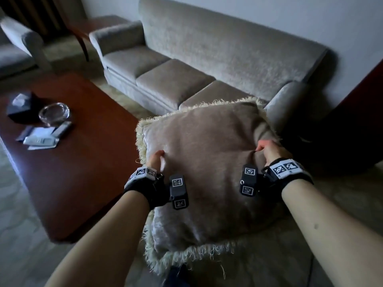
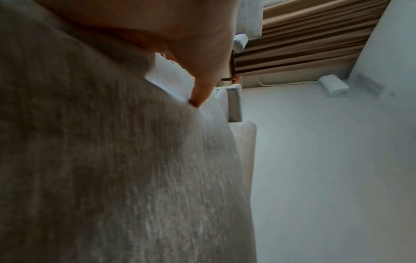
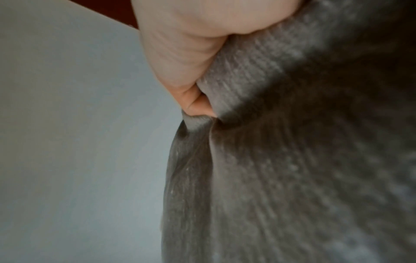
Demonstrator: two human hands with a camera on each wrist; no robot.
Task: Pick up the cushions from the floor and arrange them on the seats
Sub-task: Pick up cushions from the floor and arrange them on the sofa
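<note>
At your nine o'clock you have the dark red tabletop [image 1: 87,141]; on it sit a glass ashtray [image 1: 54,114], a dark box [image 1: 20,107] just beside it, and a remote control [image 1: 39,140] on some papers. At eleven o'clock an armchair [image 1: 18,44] stands well apart from you. From eleven to one o'clock the grey sofa [image 1: 207,59] runs along the wall, with three seat pads. Your left hand [image 1: 155,161] grips the left side of the cushion [image 1: 207,166], the thumb pressed into the fabric and the fingers hidden behind it. The cushion, brown with a pale fringe, is held between your two hands at twelve o'clock, in front of the right end of the sofa and above the carpet [image 1: 269,255]. Your right hand [image 1: 269,150] is closed tightly on a pinched fold of the cushion at its right side.
</note>
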